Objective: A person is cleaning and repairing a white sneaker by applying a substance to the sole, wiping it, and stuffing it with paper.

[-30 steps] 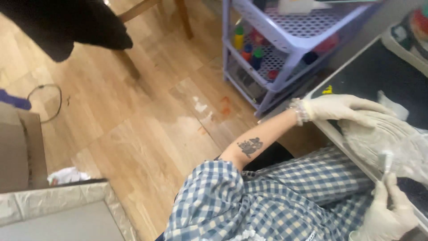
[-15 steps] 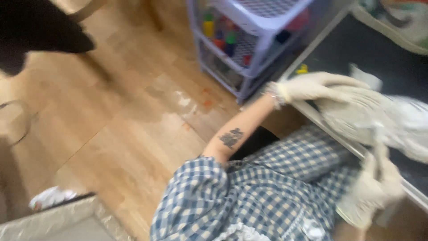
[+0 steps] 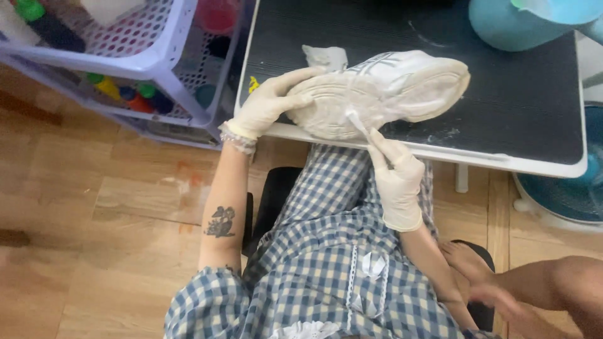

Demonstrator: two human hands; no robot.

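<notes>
A white sneaker (image 3: 402, 85) lies on its side on the dark table (image 3: 515, 107), sole toward me. My left hand (image 3: 273, 100), in a cream glove, grips the heel end of the sneaker. My right hand (image 3: 392, 172), gloved too, holds a small white brush or swab (image 3: 357, 120) with its tip against the sneaker's sole edge. A crumpled white cloth (image 3: 323, 56) sits just behind the shoe.
A lilac plastic rack (image 3: 135, 59) with coloured bottles stands at the left on the wooden floor (image 3: 94, 207). A light blue container (image 3: 521, 22) is at the table's far right. A blue fan (image 3: 565, 188) stands below. Another person's bare leg (image 3: 553, 289) shows at bottom right.
The view has swung from the floor to the table, so the shoe sits in the middle. My left hand stays on the sneaker; my right hand has come up to its sole.
</notes>
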